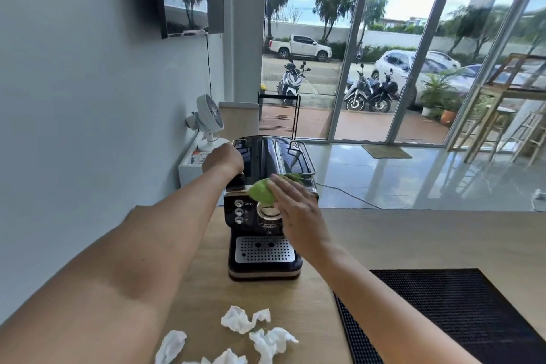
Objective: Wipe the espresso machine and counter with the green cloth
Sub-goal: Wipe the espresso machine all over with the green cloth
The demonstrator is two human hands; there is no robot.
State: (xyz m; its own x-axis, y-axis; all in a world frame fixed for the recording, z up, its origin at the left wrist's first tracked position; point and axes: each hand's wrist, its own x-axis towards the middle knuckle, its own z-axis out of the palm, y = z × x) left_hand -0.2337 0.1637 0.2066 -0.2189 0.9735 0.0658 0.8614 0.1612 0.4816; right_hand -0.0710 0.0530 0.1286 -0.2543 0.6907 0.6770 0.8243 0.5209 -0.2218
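right hand: (295, 205) laid flat on the cloth, fingers straight, pressing it down on the machine's top front edge.
left hand: (223, 159) at the machine's top left corner, knuckles bent. The back of the hand hides the fingers, so I cannot tell if it grips or only rests there.
cloth: (261, 194) green and bunched, under the right palm and fingers. It sticks out left of the hand and past the fingertips.
machine: (263, 266) black, upright on the counter (413, 233), front towards me.
buttons: (238, 212) 3 in a column, front left, just below the cloth.
drip tray: (264, 249) perforated metal, nothing on it.
tissues: (245, 320) crumpled white wads on the counter's near edge, apart from the machine.
mat: (461, 313) black, ribbed, right of the machine, partly under my right forearm.
fan: (208, 121) white, by the wall beyond the left hand.
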